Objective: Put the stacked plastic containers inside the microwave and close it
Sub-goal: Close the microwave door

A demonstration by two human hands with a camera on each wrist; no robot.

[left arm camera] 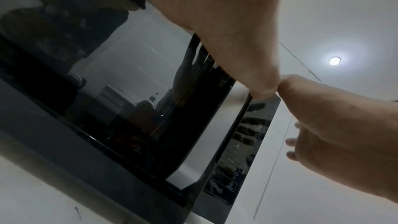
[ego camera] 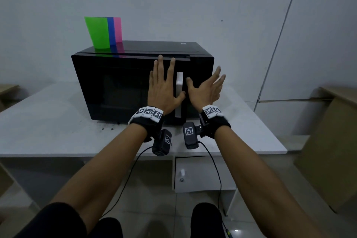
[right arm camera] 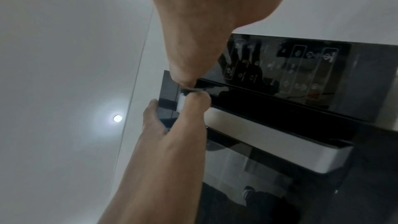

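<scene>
A black microwave [ego camera: 116, 83] stands on the white table [ego camera: 48, 121], with a white vertical handle [ego camera: 179, 85] on its door. Green, blue and pink plastic cups [ego camera: 100, 32] stand overlapping on its top at the back left. My left hand [ego camera: 164, 87] lies flat on the door beside the handle, fingers straight and reaching the door's top edge. My right hand [ego camera: 206, 87] is open in front of the control panel [right arm camera: 290, 65], its thumb near the handle. The dark door glass [left arm camera: 129, 91] hides the inside. A thin gap shows at the door's top right corner.
A white wall is close behind the microwave. Under the table's front edge sits a small white drawer unit [ego camera: 202, 174]. Brown cardboard [ego camera: 328, 141] leans at the right, and a wooden piece shows at the far left. Camera cables hang from both wrists.
</scene>
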